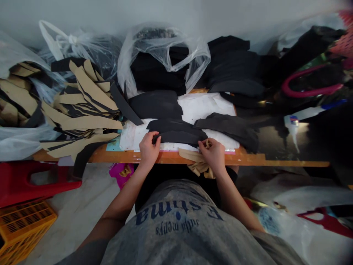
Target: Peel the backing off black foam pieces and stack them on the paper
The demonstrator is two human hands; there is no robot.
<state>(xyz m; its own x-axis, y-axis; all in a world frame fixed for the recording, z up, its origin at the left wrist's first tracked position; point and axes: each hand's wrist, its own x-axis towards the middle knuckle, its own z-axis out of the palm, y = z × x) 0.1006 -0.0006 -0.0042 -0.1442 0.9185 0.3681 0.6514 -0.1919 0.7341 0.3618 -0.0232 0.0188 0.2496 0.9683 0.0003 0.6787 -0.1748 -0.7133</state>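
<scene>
A curved dark piece (pixel 179 137) lies across white paper (pixel 200 106) near the table's front edge. My left hand (pixel 149 149) pinches its left end between thumb and fingers. At its right end, my right hand (pixel 213 152) has thumb and finger closed on the corner, with a crumpled tan strip against the palm. Below that hand, more tan strips (pixel 190 155) hang over the edge. Another dark piece (pixel 156 105) lies behind, and a dark stack (pixel 228 129) rests to the right.
Tan and black strips (pixel 82 106) are heaped at left. Behind stand a clear plastic bag (pixel 125 66) and black pieces (pixel 231 66). A white glue bottle (pixel 293 123) lies at right. A red stool (pixel 16 180) and a yellow crate (pixel 27 228) are at lower left.
</scene>
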